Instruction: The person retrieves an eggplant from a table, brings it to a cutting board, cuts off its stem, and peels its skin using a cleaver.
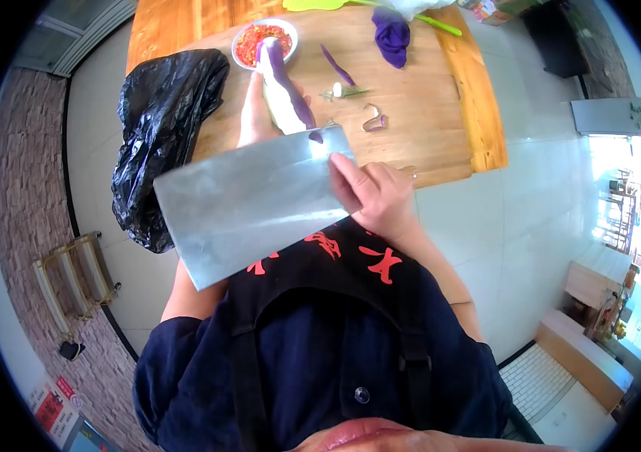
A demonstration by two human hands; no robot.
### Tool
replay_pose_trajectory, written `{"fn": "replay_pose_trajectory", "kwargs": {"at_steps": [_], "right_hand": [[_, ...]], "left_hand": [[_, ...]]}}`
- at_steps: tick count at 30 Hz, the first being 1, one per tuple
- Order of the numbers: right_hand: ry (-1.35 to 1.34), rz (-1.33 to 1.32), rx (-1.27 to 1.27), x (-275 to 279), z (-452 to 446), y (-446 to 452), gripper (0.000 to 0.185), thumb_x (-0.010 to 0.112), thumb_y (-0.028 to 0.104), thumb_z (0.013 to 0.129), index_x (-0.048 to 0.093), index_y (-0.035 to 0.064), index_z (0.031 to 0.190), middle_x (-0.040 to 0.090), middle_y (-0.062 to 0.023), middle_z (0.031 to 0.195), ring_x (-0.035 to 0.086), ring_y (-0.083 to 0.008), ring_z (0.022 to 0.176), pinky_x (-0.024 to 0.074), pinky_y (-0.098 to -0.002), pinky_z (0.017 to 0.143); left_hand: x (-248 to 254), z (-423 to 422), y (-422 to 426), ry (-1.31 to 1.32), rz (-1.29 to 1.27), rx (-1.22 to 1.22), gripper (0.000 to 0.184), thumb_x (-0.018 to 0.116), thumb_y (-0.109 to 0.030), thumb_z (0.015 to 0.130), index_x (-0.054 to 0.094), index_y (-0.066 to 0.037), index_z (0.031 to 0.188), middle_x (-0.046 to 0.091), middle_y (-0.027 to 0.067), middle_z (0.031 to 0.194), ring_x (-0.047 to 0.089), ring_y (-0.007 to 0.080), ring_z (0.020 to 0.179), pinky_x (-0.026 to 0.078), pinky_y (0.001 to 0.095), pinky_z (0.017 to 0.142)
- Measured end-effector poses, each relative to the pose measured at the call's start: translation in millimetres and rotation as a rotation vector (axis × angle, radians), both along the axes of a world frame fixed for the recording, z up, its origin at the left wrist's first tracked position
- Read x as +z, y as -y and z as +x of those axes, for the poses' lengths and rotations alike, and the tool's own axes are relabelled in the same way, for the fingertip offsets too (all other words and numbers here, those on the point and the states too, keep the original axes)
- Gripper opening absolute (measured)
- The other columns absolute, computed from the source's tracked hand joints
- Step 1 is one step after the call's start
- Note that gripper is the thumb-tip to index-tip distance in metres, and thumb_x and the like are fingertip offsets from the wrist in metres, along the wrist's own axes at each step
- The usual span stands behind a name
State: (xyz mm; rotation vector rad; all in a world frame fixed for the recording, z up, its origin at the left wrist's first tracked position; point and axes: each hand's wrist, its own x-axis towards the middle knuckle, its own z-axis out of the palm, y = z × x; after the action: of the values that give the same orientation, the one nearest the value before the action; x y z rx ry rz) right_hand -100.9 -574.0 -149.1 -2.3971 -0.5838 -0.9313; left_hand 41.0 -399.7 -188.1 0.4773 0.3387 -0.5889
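Note:
My left hand (255, 115) is wrapped round a partly peeled eggplant (284, 98), white flesh showing beside a strip of purple skin. Its far end points at a white bowl (297, 43) of chopped red peppers (249, 47). My right hand (380, 197) grips a wide cleaver (249, 207), thumb pressed on the blade; the handle is mostly hidden by the fingers. The blade's far edge lies by the eggplant's near end, and a small purple scrap (316, 137) sticks to it. Eggplant peel (337, 65), a cut stem end (340, 91) and a curled peel (373, 120) lie on the board.
A round wooden board (418, 113) rests on a wooden table (484, 113). A black plastic bag (166, 113) hangs over the left edge. Farther back are a crumpled purple thing (391, 41) and a green-handled tool (441, 25). A low wooden rack (75, 275) stands at left.

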Motion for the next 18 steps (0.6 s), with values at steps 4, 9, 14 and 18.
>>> {"fn": "replay_pose_trajectory", "kwargs": {"at_steps": [4,9,14,18], "right_hand": [[-0.006,-0.109,-0.042,7,-5,-6,0.042,0.075,0.004,0.068,0.066,0.011,0.109,0.032,0.0005,0.057,0.037,-0.0146,0.044,0.0305,-0.0285,0.041],[-0.02,-0.148,-0.023,10,-4,-4,0.042,0.074,0.003,0.069,0.066,0.0108,0.109,0.032,0.0004,0.057,0.037,-0.0145,0.044,0.0302,-0.0284,0.041],[-0.012,-0.091,-0.047,5,3,-5,0.043,0.075,0.003,0.069,0.066,0.0109,0.11,0.032,0.0002,0.057,0.037,-0.0145,0.044,0.0299,-0.0282,0.04],[-0.027,-0.097,-0.035,6,4,-2,0.042,0.074,0.003,0.069,0.067,0.0116,0.109,0.032,0.0004,0.057,0.037,-0.0145,0.043,0.0298,-0.028,0.04]], "left_hand": [[6,-3,7,0.089,0.136,0.122,0.053,0.031,-0.051,0.097,0.056,-0.004,0.1,0.062,0.0105,0.081,0.061,0.0247,0.078,0.051,0.0421,0.084],[11,-5,13,0.045,0.13,0.152,0.051,0.034,-0.054,0.095,0.054,-0.007,0.102,0.061,0.0115,0.08,0.061,0.0272,0.076,0.053,0.0424,0.07],[9,-9,7,0.056,0.001,0.062,0.057,0.033,-0.056,0.094,0.058,-0.004,0.094,0.061,0.0105,0.079,0.061,0.025,0.073,0.052,0.0383,0.062],[17,-12,13,0.056,0.181,0.15,0.052,0.038,-0.052,0.095,0.057,-0.004,0.088,0.06,0.0106,0.069,0.06,0.0242,0.058,0.051,0.0363,0.052]]}}
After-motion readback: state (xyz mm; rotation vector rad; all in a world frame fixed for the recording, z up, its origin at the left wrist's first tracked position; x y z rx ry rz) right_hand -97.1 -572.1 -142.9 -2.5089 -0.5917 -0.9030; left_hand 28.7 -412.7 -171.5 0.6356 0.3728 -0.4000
